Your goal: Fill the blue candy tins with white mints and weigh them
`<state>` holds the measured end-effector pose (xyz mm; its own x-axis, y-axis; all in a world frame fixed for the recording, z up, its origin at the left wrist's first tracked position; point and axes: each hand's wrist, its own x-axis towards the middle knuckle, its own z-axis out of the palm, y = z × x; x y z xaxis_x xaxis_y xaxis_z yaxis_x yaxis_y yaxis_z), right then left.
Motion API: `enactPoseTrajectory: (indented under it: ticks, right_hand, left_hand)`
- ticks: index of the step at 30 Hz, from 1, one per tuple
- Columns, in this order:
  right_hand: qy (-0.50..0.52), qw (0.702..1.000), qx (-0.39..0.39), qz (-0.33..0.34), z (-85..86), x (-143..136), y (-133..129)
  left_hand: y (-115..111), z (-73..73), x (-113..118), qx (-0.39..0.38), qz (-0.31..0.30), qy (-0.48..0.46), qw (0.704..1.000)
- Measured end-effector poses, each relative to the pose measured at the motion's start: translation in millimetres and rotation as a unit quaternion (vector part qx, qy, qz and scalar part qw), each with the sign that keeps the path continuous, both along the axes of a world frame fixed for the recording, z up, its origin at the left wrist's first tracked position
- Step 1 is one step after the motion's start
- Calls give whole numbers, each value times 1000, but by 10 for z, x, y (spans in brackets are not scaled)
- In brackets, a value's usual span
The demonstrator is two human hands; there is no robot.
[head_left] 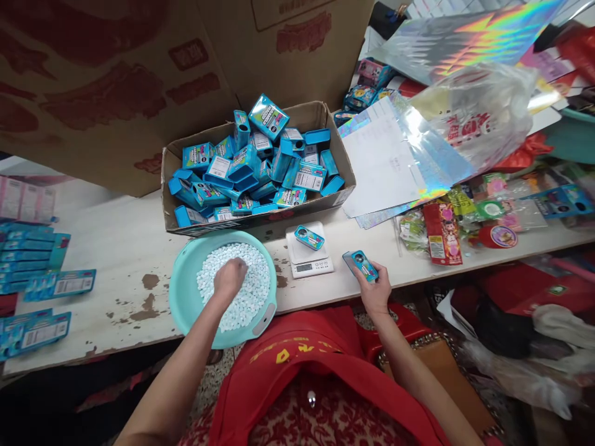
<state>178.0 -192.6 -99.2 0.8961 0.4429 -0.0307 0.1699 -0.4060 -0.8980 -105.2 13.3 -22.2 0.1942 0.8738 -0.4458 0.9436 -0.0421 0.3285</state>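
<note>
My left hand (230, 280) is closed over the small pale candies (242, 306) in a turquoise basin (183, 291); whatever its fingers hold is hidden. On the right, my right hand (375, 286) grips a small blue tin (364, 266) above the table's front edge. Between my hands, a white kitchen scale (312, 266) carries another blue tin (309, 238). Behind the basin and scale stands an open cardboard box (344, 179) heaped with blue tins (268, 118).
Stacked blue packs (35, 254) sit at the left. A large carton (116, 74) rises behind the open box. White papers (379, 161), holographic sheets and a plastic bag (478, 118) lie at the right, with assorted packets (442, 234) in front.
</note>
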Motion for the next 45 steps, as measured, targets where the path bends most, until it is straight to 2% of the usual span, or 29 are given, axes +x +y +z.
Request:
enactPoseTrajectory:
  ticks: [2,4,6,7,9,10,12,14,16,18,22,24,27,30,32,35,37,40,43,45]
  right_hand:
    - [-5,1000,-4,-5,-7,-2,1]
    - [-7,1000,-13,-7,2,-3,2]
    - [-9,1000,-23,-7,18,-3,4]
    - [-10,1000,-25,-7,25,-2,5]
    - [-12,1000,-26,-5,34,-2,7]
    - [-13,1000,-25,-5,35,-2,8]
    - [-14,1000,-24,-5,30,-4,10]
    - [-14,1000,-24,-5,19,-7,11]
    - [-14,1000,-22,-5,5,-10,10]
    - [-14,1000,-16,-6,-9,-14,12]
    - [-13,1000,-5,-9,-39,-22,20]
    - [-11,1000,0,-12,-52,-26,23]
    - [-7,1000,6,-11,-65,-30,23]
    - [-6,1000,6,-7,-69,-32,20]
    - [-10,1000,10,-3,-71,-32,19]
    - [-13,1000,19,0,-74,-31,20]
    - [-13,1000,22,2,-76,-30,20]
    - [-14,1000,27,8,-80,-29,18]
    - [-17,999,29,11,-85,-25,15]
    - [-16,999,27,11,-82,-22,14]
  left_hand:
    - [-246,-134,-232,-71,-42,10,997]
    - [-458,-216,-345,-107,-76,-25,991]
    - [-566,-232,-392,-132,-60,-64,987]
    - [-576,-221,-411,-155,-29,-88,984]
    - [-530,-177,-466,-222,66,-167,958]
    - [-490,-153,-500,-256,120,-217,934]
    - [-407,-115,-564,-308,212,-324,869]
    - [-340,-95,-587,-331,266,-401,812]
    - [-281,-82,-544,-341,288,-423,789]
    - [-209,-49,-431,-349,294,-419,785]
    - [1,147,-20,-381,269,-456,758]
    - [116,282,258,-376,216,-459,776]
    - [259,436,705,-301,83,-416,854]
    - [353,472,1090,-193,-58,-333,921]
    - [387,443,1275,-109,-146,-274,944]
    - [395,373,1429,-6,-248,-199,948]
    - [380,335,1464,17,-284,-166,944]
    - [355,310,1465,30,-307,-156,938]
    - [358,305,1468,26,-291,-185,938]
    - [378,305,1474,-2,-249,-226,942]
